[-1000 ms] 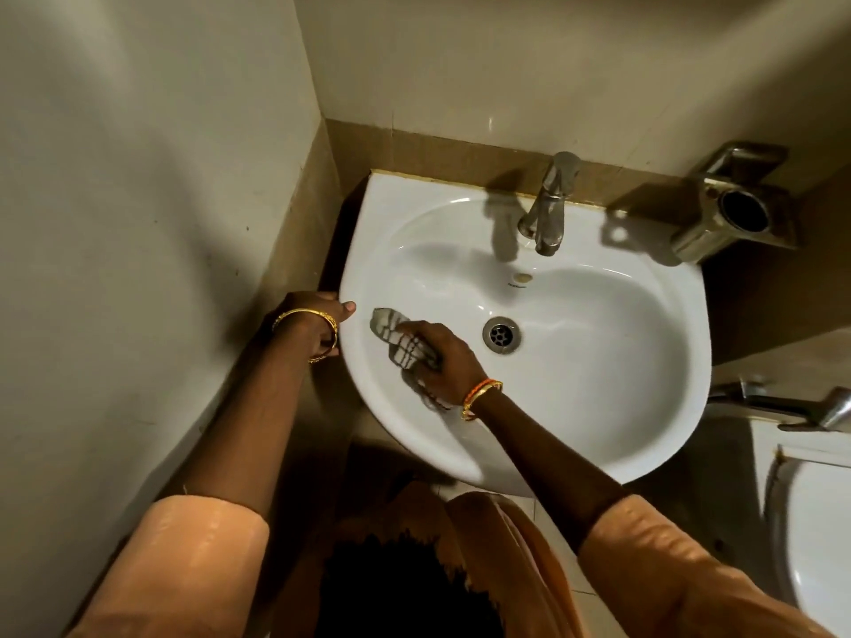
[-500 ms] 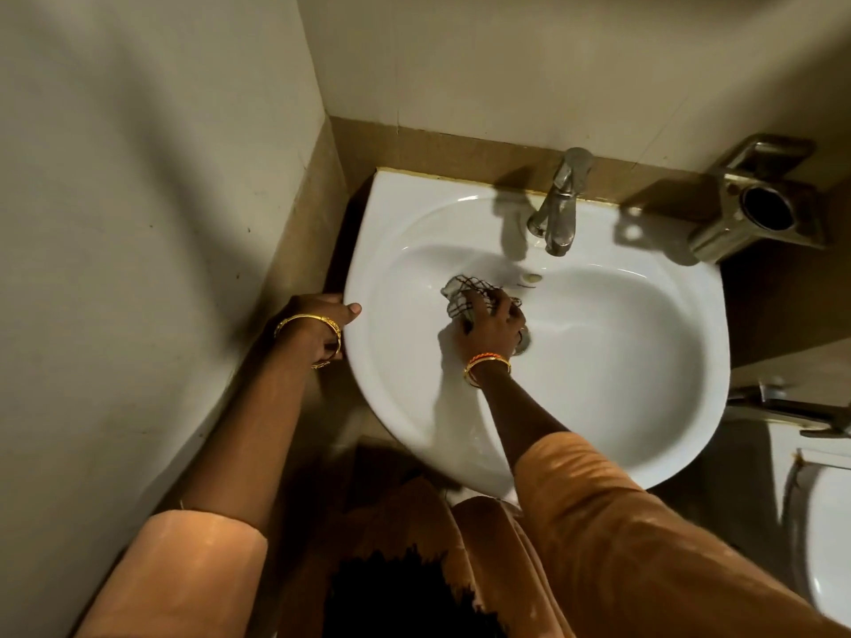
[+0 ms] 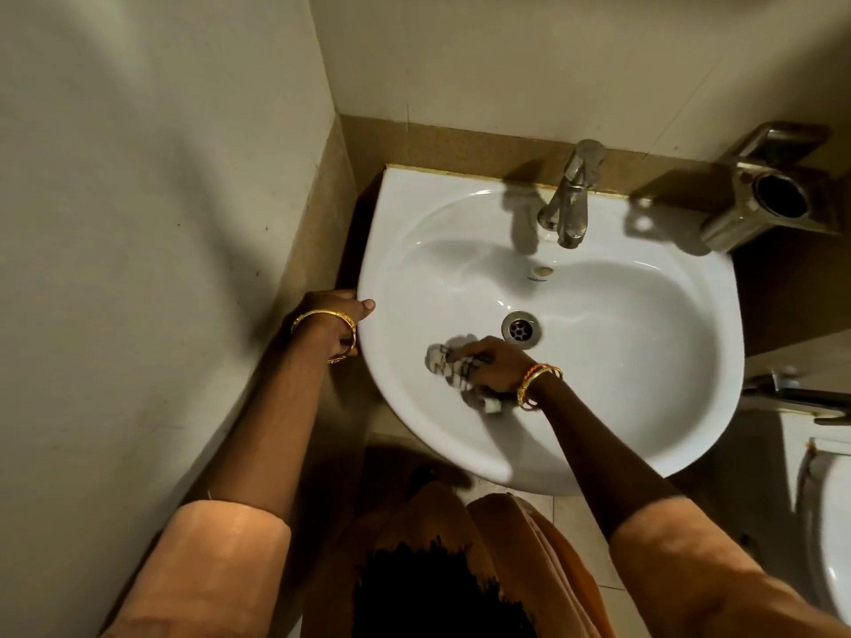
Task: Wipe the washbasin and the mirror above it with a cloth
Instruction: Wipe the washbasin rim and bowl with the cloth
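A white washbasin (image 3: 644,370) is fixed to the wall in a corner, with a steel tap (image 3: 571,200) at its back and a drain (image 3: 520,329) in the bowl. My right hand (image 3: 499,366) presses a checked cloth (image 3: 449,363) against the bowl's front left slope, just below the drain. My left hand (image 3: 338,322) grips the basin's left rim, thumb on top. The mirror is out of view.
A metal holder (image 3: 764,195) is mounted on the wall at the basin's right. A white toilet (image 3: 829,522) and a metal pipe fitting (image 3: 792,393) lie at the right edge. The left wall stands close beside the basin.
My right hand has swept the cloth from the back of the bowl near the overflow hole down to the front left, uncovering the drain. The left hand has stayed on the rim.
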